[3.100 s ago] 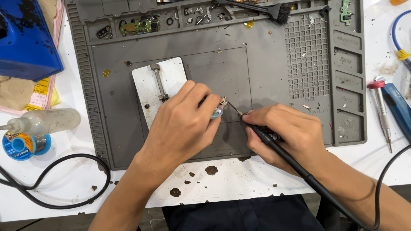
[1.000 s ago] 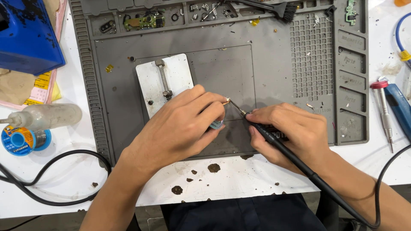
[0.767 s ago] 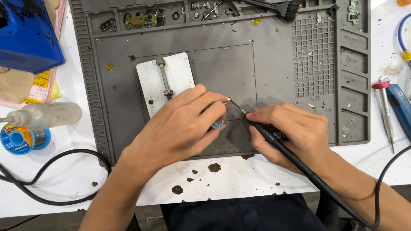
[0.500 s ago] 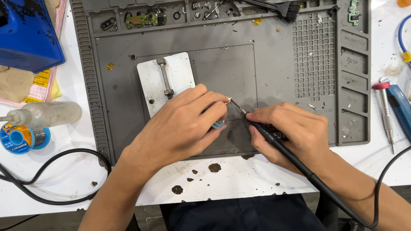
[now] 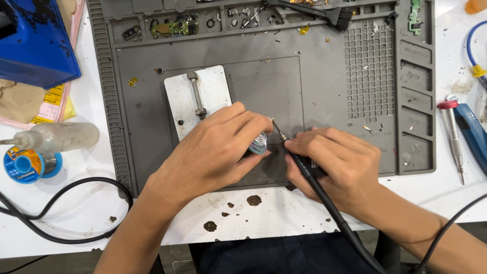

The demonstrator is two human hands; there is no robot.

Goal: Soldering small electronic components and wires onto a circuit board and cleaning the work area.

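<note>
Seen from above at a cluttered repair bench: left hand (image 5: 215,149) curled over a small round spool with a pale blue-green face (image 5: 258,143), fingers closed on it and covering most of it, resting on the grey silicone work mat (image 5: 324,91) near its front edge. Right hand (image 5: 337,165) just beside, wrapped tight in a pen grip around a slim black soldering iron (image 5: 304,170), its thin metal tip angled up and left to end at the left fingertips (image 5: 264,121); what sits under the tip, hidden by the fingers. Black cord trailing from the iron down toward the lower right. Just behind the left hand, a white rectangular metal holder plate with a sliding clamp bar (image 5: 195,96). In the mat's rear trays, a small green circuit board (image 5: 172,28) and a black brush (image 5: 324,12). Off the mat to the left, a clear plastic squeeze bottle lying on its side (image 5: 58,137), a blue solder reel (image 5: 30,163) and a blue plastic box (image 5: 35,43); to the right, a red-capped screwdriver (image 5: 453,134). Brown burn spots on the white table (image 5: 264,213).
</note>
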